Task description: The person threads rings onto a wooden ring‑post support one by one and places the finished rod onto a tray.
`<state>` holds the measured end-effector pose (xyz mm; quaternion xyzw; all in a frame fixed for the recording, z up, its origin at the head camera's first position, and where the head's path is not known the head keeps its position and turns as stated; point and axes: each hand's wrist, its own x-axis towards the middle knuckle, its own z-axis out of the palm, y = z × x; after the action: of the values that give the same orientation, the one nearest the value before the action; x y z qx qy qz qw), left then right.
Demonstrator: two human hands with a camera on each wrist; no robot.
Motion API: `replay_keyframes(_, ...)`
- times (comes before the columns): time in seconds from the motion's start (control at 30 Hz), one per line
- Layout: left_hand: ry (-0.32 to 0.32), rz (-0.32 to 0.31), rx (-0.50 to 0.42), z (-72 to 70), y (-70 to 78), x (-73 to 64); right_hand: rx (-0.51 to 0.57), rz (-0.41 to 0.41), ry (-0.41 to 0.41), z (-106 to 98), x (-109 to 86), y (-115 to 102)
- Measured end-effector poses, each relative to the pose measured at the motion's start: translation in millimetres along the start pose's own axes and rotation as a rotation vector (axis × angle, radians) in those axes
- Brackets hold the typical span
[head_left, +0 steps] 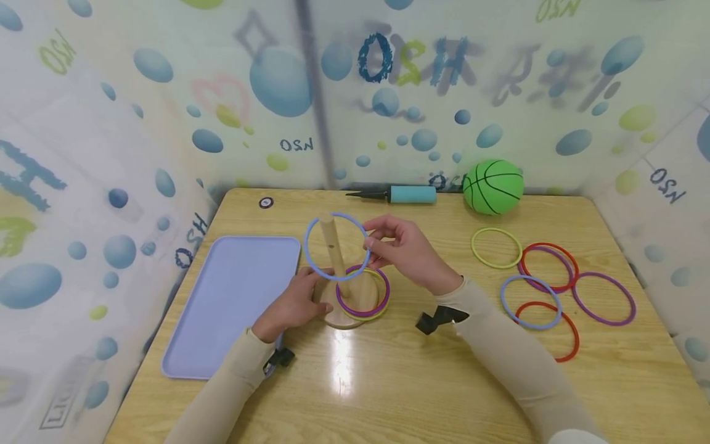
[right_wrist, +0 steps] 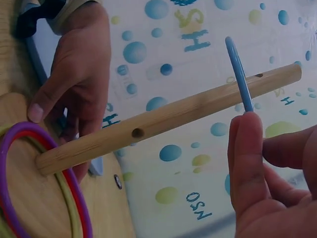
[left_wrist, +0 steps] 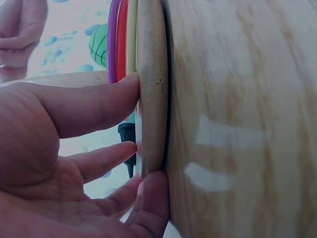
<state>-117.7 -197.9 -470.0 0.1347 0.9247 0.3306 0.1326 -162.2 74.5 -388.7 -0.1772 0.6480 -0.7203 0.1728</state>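
On the smooth, wood-grained tabletop (head_left: 388,401), the left grip (head_left: 294,301) clasped the edge of the round wooden base (head_left: 362,295). Thin purple, red and yellow rings (left_wrist: 113,44) lay stacked on it, encircling the foot of the post (head_left: 331,243), a plain cylinder with round holes. The right grip (head_left: 407,250) pinched the blue ring (right_wrist: 238,72), slim and smooth, aloft around the upper post. Six loose rings (head_left: 633,305), some overlapping, lay right; a flat, round-cornered tray (head_left: 238,302) sat left. Beyond were a tapered pump (head_left: 413,195), a black-seamed green ball (head_left: 493,187) and the dotted wall (head_left: 280,83).
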Motion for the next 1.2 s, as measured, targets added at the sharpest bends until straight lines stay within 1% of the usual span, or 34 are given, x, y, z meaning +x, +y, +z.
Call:
replay_keyframes(0.1, 0.003, 0.005, 0.012, 0.3, -0.2, 0.1, -0.021, 0.044, -0.017, -5.3, 0.5, 11.7)
replay_keyframes(0.17, 0.005, -0.003, 0.011, 0.3, 0.2, 0.0, -0.045, 0.072, -0.029, -9.3, 0.9, 20.6)
replay_keyframes(0.37, 0.015, -0.019, -0.005, 0.4, 1.6, -1.0, -0.132, 0.153, -0.029, -18.1, -1.3, 41.6)
replay_keyframes(0.47, 0.015, -0.019, -0.015, 0.7, 1.7, -1.1, -0.151, 0.18, -0.038, -22.1, -4.3, 51.2)
replay_keyframes(0.57, 0.009, -0.033, -0.025, 0.5, 2.1, -1.2, -0.166, 0.195, -0.055, -26.1, -8.2, 59.8)
replay_keyframes(0.7, -0.004, -0.043, -0.021, 0.9, 1.5, -1.0, -0.186, 0.231, -0.054, -30.8, -13.0, 68.6)
replay_keyframes(0.8, -0.004, -0.032, -0.017, 1.0, 0.2, -0.3, -0.201, 0.257, -0.051, -33.8, -14.4, 74.2)
replay_keyframes(1.0, 0.003, -0.017, -0.011, 1.3, -1.3, 1.4, -0.247, 0.273, -0.057, -37.8, -15.4, 79.7)
replay_keyframes(1.2, -0.014, -0.047, -0.031, -0.2, 1.3, 1.5, -0.304, 0.258, -0.048, -38.4, -16.1, 84.5)
